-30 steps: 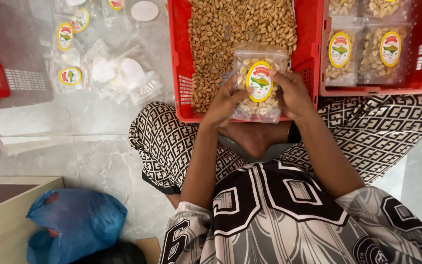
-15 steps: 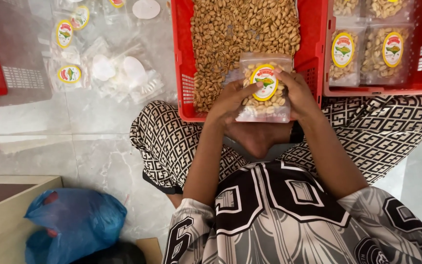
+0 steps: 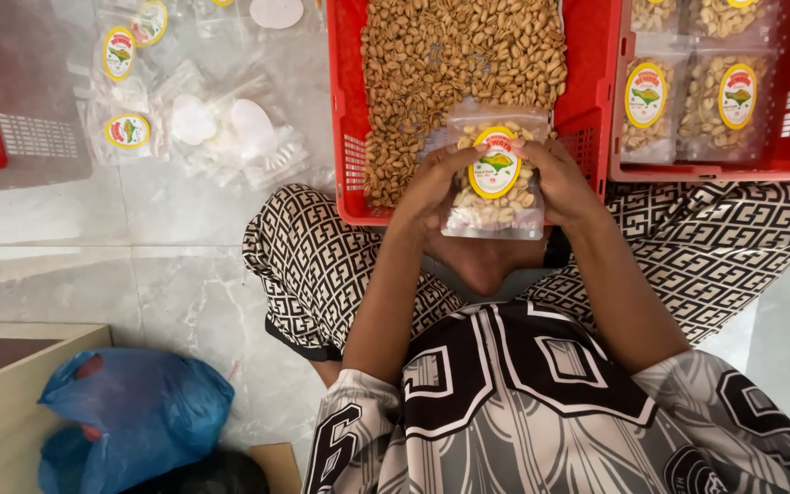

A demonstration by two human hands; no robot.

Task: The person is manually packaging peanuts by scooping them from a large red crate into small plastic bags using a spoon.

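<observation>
Both hands are on one clear pouch (image 3: 494, 178) of peanuts — the left hand (image 3: 430, 187) pinches its left edge, the right hand (image 3: 560, 178) clamps the right edge, fingers closed tight on the plastic. The pouch sits upright over the near rim of the red crate (image 3: 351, 110), just above the person's lap, its oval label facing the camera. It looks well filled, nuts up to about the label; whether the top is sealed cannot be told from here.

What's done: a second crate (image 3: 784, 169) on the right already holds filled pouches (image 3: 688, 101) lying side by side. What's left — plenty, by the look of it: the loose peanuts (image 3: 464, 64) lie deep in the crate, and empty pouches (image 3: 185, 119) wait on the floor (image 3: 139, 274) to the left. A blue bag (image 3: 130, 412) sits near the person's left knee.
</observation>
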